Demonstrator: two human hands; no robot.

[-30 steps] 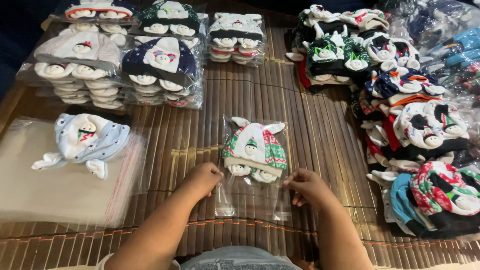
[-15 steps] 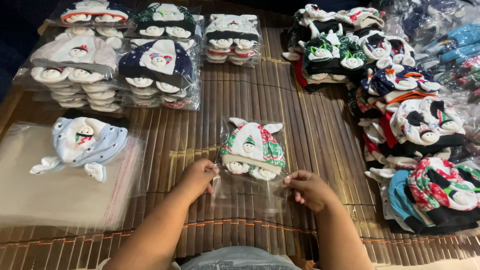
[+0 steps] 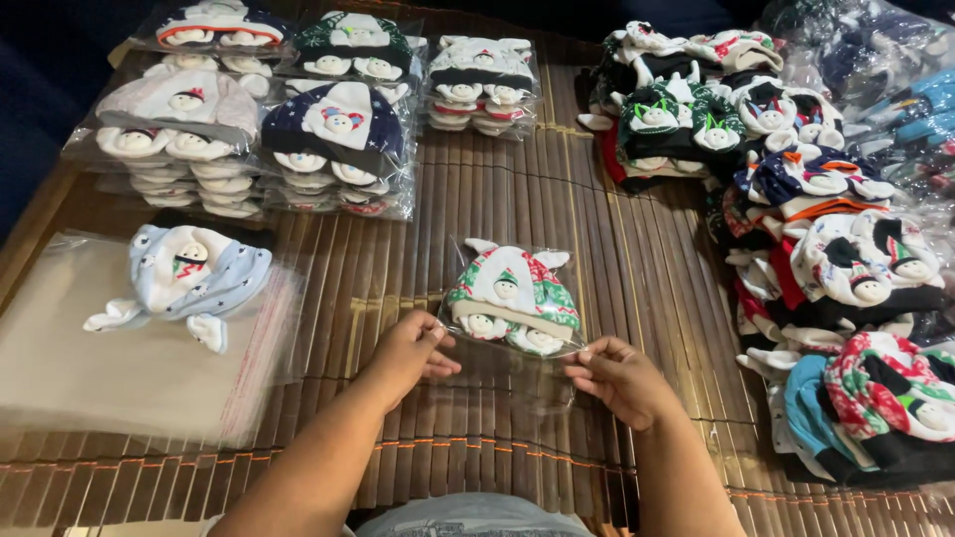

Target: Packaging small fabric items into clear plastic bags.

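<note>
Little has moved since half a second ago: both hands stay at the bag's lower corners, the left one shifted slightly toward its edge. Left hand (image 3: 413,350) is curled, thumb and fingertips pinching the left edge of the clear bag (image 3: 512,343). Right hand (image 3: 625,378) is likewise half-closed, pinching the bag's right lower edge between thumb and forefinger. Inside the bag sits a green, red and white hat (image 3: 512,298), lying flat on the slatted mat (image 3: 637,268), centre of view. To the left, a pale blue hat (image 3: 184,278) rests on loose bags (image 3: 119,368). Bagged stacks (image 3: 288,109) lie beyond; unbagged hats (image 3: 826,249) pile at right.
</note>
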